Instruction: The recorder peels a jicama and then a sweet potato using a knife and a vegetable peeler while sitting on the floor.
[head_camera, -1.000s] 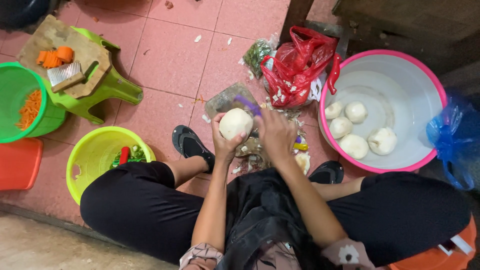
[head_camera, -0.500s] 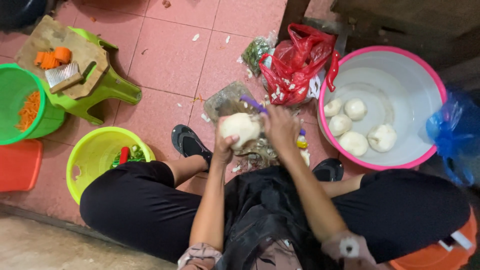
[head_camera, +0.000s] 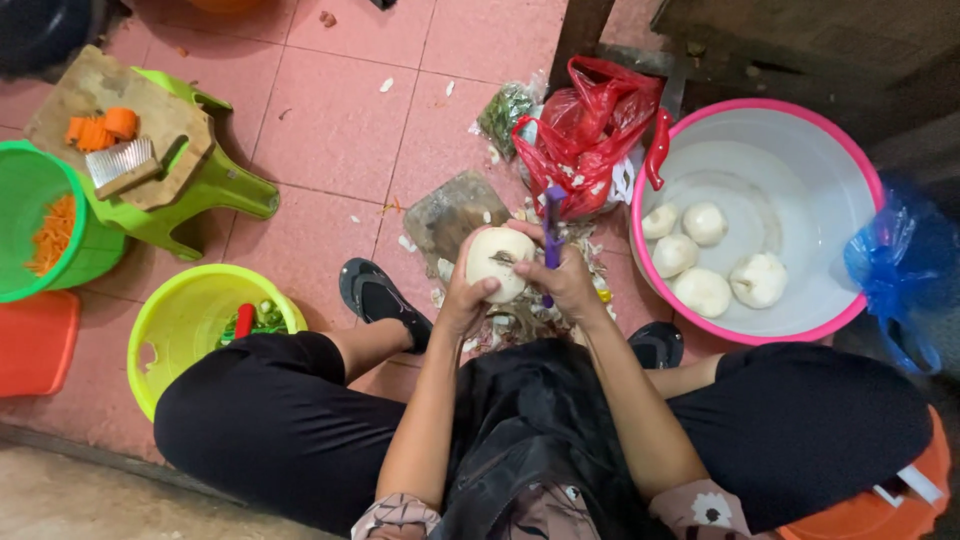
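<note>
My left hand (head_camera: 463, 300) grips a round, pale peeled vegetable (head_camera: 499, 262) from below, held over the floor between my knees. My right hand (head_camera: 565, 280) is closed on a purple-handled peeler (head_camera: 551, 230) pressed against the vegetable's right side. Under both hands lies a heap of peelings (head_camera: 520, 318) on the pink tiles. To the right stands a pink-rimmed white basin (head_camera: 770, 150) holding several peeled pale vegetables (head_camera: 703, 258).
A red plastic bag (head_camera: 585, 130) and a bag of greens (head_camera: 505, 110) lie behind the hands. Left: a lime basin (head_camera: 185, 310), a green bucket of shredded carrot (head_camera: 45, 235), a green stool with a wooden board, carrot pieces and grater (head_camera: 120, 150). A blue bag (head_camera: 900, 265) sits far right.
Both hands have lowered the vegetable slightly toward me. The peeler has shifted along its right side and the vegetable has turned in my left hand.
</note>
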